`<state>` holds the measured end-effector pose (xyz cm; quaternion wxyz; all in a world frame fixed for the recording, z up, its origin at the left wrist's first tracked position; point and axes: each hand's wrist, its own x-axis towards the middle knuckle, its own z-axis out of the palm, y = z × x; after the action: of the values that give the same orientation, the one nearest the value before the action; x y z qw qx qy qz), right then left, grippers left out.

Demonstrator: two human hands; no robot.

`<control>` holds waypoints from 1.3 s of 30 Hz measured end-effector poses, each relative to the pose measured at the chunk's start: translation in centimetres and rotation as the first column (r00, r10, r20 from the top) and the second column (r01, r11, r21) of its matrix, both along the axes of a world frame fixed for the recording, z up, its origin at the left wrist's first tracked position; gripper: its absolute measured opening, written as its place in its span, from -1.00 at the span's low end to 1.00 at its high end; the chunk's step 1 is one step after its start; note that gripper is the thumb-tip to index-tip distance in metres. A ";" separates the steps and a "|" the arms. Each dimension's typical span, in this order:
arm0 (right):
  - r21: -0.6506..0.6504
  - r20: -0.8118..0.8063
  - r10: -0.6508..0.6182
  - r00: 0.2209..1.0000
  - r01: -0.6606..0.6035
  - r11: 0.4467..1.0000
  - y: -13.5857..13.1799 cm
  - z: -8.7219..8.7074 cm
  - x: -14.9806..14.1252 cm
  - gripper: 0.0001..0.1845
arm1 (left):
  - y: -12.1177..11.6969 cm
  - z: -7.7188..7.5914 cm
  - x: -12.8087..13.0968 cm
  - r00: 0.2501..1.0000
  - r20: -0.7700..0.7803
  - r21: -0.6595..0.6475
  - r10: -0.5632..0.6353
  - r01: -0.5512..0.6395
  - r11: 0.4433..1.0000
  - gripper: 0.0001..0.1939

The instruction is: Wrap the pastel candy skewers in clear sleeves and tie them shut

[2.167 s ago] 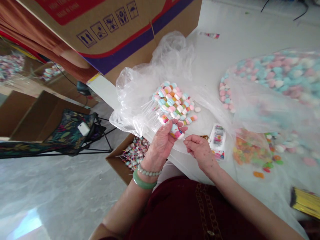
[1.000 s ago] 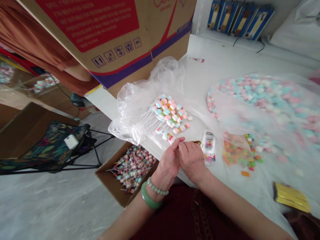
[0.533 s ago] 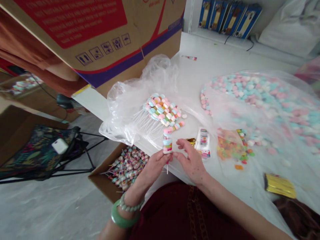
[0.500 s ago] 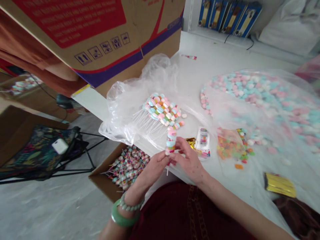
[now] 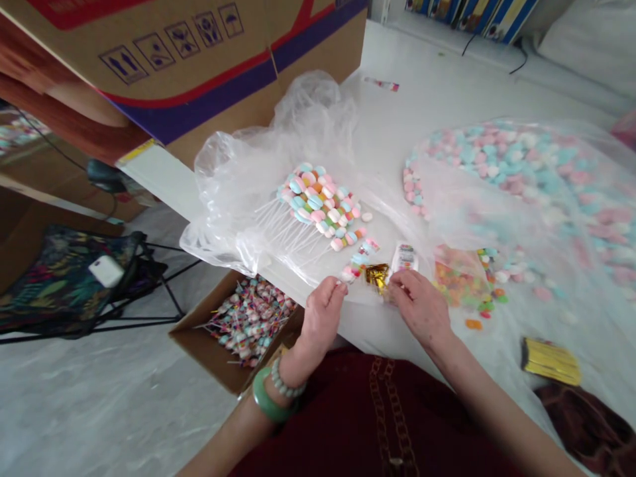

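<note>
A marshmallow skewer in a clear wrapper (image 5: 358, 260) slants up and away from my left hand (image 5: 322, 311), whose closed fingers grip its lower end; its stick is hidden. My right hand (image 5: 420, 305) is over the table edge, thumb and fingers pinched together beside a bunch of gold twist ties (image 5: 376, 275). What lies between those fingertips is too small to make out. Just beyond them is a stack of printed labels or bags (image 5: 405, 255). Past my left hand, several unwrapped marshmallow skewers (image 5: 318, 202) lie in a pile on clear plastic, white sticks toward the left.
Loose pastel marshmallows (image 5: 497, 156) spread under plastic on the right, near a bag of gummy candies (image 5: 460, 275). A yellow packet (image 5: 550, 361) lies nearer. A large carton (image 5: 223, 86) stands behind. Below the table edge, a box (image 5: 209, 351) holds wrapped skewers; a folding chair (image 5: 64, 285) is left.
My hands have moved apart. The left keeps the wrapped skewer, now tilted away to the right; the right has let go of it and moved right to the gold twist ties. The view has shifted.
</note>
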<state>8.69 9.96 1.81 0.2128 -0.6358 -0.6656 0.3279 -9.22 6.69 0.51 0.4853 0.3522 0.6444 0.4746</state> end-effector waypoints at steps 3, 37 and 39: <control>0.033 0.319 0.096 0.943 -0.112 0.993 -0.4 -1.4 1.5 -0.79 | 0.8 -0.5 0.2 0.982 0.188 -0.101 0.021 -0.002 0.995 -0.73; -0.228 0.032 -0.091 0.995 0.095 0.969 -0.3 -0.2 -1.6 -0.83 | 1.7 -0.5 1.6 0.915 0.358 -0.185 -0.187 0.265 0.946 -0.65; -0.209 -0.043 -0.058 0.997 0.048 0.977 -0.4 -0.2 -1.7 -0.85 | 1.6 -0.9 1.7 0.932 0.320 -0.189 -0.168 0.237 0.953 -0.68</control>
<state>6.98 9.60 1.60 0.1700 -0.6639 -0.6052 0.4051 -7.49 8.30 -0.36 0.6608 0.2838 0.5724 0.3939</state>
